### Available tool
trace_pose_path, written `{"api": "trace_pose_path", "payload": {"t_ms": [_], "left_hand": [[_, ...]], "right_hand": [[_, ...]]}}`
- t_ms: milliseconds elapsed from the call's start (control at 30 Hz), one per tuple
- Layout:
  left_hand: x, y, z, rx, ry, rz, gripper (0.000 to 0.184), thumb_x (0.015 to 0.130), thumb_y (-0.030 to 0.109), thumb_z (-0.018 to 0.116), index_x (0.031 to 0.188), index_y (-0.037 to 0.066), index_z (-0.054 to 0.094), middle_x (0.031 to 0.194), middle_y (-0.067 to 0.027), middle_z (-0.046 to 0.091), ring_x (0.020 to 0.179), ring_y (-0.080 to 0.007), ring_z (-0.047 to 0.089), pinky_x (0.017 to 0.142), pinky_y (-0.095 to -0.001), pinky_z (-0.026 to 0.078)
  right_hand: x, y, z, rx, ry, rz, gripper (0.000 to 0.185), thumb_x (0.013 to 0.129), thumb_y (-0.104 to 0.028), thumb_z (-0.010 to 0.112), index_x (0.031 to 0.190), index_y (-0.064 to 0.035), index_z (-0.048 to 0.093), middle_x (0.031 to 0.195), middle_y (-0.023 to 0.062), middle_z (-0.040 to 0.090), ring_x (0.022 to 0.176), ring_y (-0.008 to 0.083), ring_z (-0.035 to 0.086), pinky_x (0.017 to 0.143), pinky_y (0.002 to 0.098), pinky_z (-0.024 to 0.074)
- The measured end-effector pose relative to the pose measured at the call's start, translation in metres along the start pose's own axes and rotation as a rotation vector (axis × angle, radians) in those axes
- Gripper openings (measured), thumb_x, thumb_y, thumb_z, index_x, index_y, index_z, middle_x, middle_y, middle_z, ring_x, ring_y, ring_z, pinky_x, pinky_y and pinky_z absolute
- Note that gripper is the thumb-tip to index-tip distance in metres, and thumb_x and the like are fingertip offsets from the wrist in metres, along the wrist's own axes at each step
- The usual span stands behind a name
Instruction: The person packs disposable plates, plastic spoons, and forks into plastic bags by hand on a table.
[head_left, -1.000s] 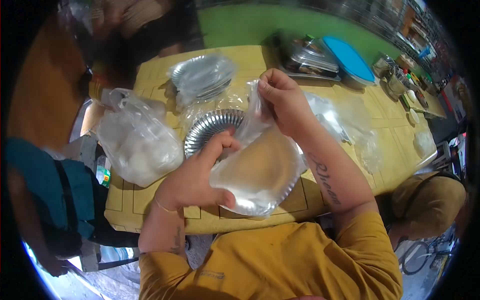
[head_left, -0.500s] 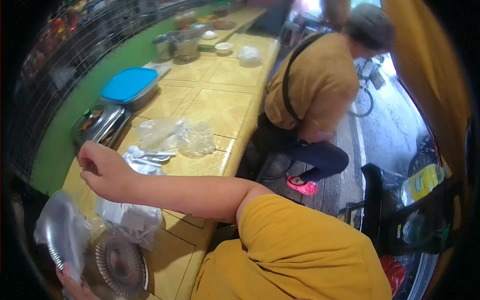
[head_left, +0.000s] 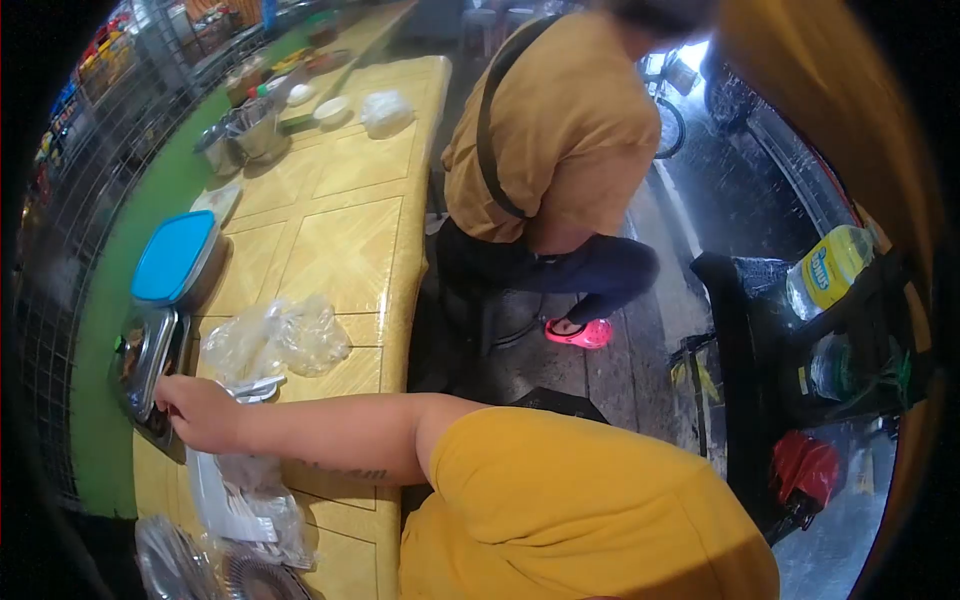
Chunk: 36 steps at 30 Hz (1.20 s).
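Note R hand [head_left: 205, 415] w/ fingers curled at near edge of clear-lidded container [head_left: 149, 350], by green wall [head_left: 112, 455]; cannot tell if gripping. L hand out of view. Keep R wrist clear of crumpled plastic [head_left: 312, 340]; avoid bumping 1 adj. blue-lidded tub [head_left: 176, 255].

The yellow label [head_left: 836, 262] on the clear bottle [head_left: 799, 293] shows large letters resembling "ONUS", its first letter unclear. The script tattoo [head_left: 345, 470] on the right forearm [head_left: 330, 435] seems to end in "am", its start too blurred to read.
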<state>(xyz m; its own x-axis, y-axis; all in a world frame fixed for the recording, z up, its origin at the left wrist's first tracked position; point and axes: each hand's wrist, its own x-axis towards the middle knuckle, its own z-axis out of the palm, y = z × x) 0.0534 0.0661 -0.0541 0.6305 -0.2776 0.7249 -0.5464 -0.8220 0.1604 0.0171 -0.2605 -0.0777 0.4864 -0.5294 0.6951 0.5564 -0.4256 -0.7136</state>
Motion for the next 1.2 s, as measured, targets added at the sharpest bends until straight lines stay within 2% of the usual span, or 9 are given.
{"api": "trace_pose_path", "payload": {"t_ms": [133, 367, 467, 600, 700, 933, 1033, 1133, 1200], "left_hand": [[0.010, -0.031, -0.010, 0.104, 0.072, 0.026, 0.029, 0.090, 0.018, 0.062, 0.110, -0.003, 0.062, 0.097, -0.0197, 0.064, 0.090, -0.0337, 0.060, 0.082, -0.0434, 0.048], [0.035, -0.089, -0.034, 0.199, 0.185, 0.144, 0.031, 0.091, 0.021, 0.062, 0.109, -0.004, 0.063, 0.097, -0.0225, 0.064, 0.091, -0.0370, 0.060, 0.082, -0.0465, 0.047], [0.003, -0.064, -0.037, 0.215, 0.202, 0.230, 0.031, 0.092, 0.022, 0.063, 0.109, -0.004, 0.063, 0.097, -0.0237, 0.064, 0.091, -0.0384, 0.060, 0.082, -0.0478, 0.047], [-0.050, 0.020, -0.049, 0.328, 0.244, 0.309, 0.025, 0.091, 0.018, 0.066, 0.102, -0.004, 0.063, 0.093, -0.0229, 0.064, 0.089, -0.0392, 0.060, 0.081, -0.0484, 0.046], [-0.066, -0.010, -0.047, 0.098, 0.255, 0.285, 0.021, 0.091, 0.014, 0.066, 0.102, -0.003, 0.064, 0.092, -0.0206, 0.065, 0.086, -0.0357, 0.061, 0.079, -0.0450, 0.048], [-0.075, -0.031, -0.053, -0.428, 0.301, -0.153, 0.017, 0.087, 0.013, 0.070, 0.089, -0.004, 0.068, 0.085, -0.0189, 0.067, 0.075, -0.0328, 0.062, 0.073, -0.0397, 0.052], [-0.074, -0.037, -0.051, -0.394, 0.276, -0.111, 0.024, 0.086, 0.018, 0.072, 0.091, -0.005, 0.067, 0.086, -0.0199, 0.067, 0.077, -0.0338, 0.063, 0.074, -0.0414, 0.052], [-0.078, -0.028, -0.051, -0.357, 0.184, -0.283, 0.030, 0.085, 0.022, 0.073, 0.095, -0.005, 0.067, 0.090, -0.0207, 0.067, 0.081, -0.0342, 0.063, 0.076, -0.0421, 0.051], [-0.080, -0.022, -0.051, -0.375, 0.209, -0.240, 0.031, 0.085, 0.024, 0.073, 0.097, -0.005, 0.067, 0.091, -0.0222, 0.067, 0.081, -0.0345, 0.063, 0.075, -0.0417, 0.051]], "right_hand": [[0.001, -0.004, 0.000, -0.014, 0.035, -0.078, 0.021, 0.075, 0.001, 0.055, 0.095, -0.0044, 0.051, 0.086, 0.0162, 0.059, 0.081, 0.0372, 0.060, 0.069, 0.0448, 0.0483], [-0.003, 0.007, -0.003, 0.057, 0.104, 0.029, 0.022, 0.076, 0.001, 0.052, 0.097, -0.0055, 0.052, 0.086, 0.0154, 0.059, 0.080, 0.0345, 0.062, 0.069, 0.0431, 0.0488], [0.000, -0.014, -0.011, 0.042, 0.147, 0.035, 0.021, 0.076, 0.000, 0.051, 0.097, -0.0052, 0.051, 0.086, 0.0158, 0.059, 0.081, 0.0348, 0.062, 0.071, 0.0440, 0.0486], [-0.005, -0.035, -0.021, 0.014, 0.154, -0.018, 0.020, 0.077, 0.000, 0.051, 0.097, -0.0049, 0.050, 0.084, 0.0154, 0.058, 0.079, 0.0342, 0.060, 0.070, 0.0427, 0.0478], [-0.019, -0.034, -0.026, -0.040, 0.156, -0.013, 0.020, 0.078, 0.000, 0.050, 0.097, -0.0052, 0.049, 0.084, 0.0153, 0.058, 0.079, 0.0337, 0.060, 0.070, 0.0420, 0.0478], [-0.051, -0.037, -0.041, -0.086, 0.205, -0.029, 0.022, 0.078, 0.001, 0.052, 0.099, -0.0067, 0.050, 0.083, 0.0147, 0.059, 0.078, 0.0326, 0.061, 0.069, 0.0410, 0.0485], [-0.059, -0.041, -0.043, -0.094, 0.213, -0.049, 0.023, 0.078, 0.001, 0.052, 0.099, -0.0069, 0.051, 0.081, 0.0142, 0.058, 0.075, 0.0320, 0.061, 0.067, 0.0405, 0.0488], [-0.060, -0.042, -0.041, -0.095, 0.203, -0.064, 0.023, 0.078, 0.001, 0.052, 0.099, -0.0068, 0.051, 0.080, 0.0141, 0.058, 0.074, 0.0322, 0.061, 0.066, 0.0406, 0.0489], [-0.061, -0.044, -0.037, -0.081, 0.181, -0.047, 0.023, 0.077, 0.002, 0.052, 0.099, -0.0065, 0.050, 0.080, 0.0142, 0.058, 0.075, 0.0324, 0.061, 0.067, 0.0408, 0.0488]]}}
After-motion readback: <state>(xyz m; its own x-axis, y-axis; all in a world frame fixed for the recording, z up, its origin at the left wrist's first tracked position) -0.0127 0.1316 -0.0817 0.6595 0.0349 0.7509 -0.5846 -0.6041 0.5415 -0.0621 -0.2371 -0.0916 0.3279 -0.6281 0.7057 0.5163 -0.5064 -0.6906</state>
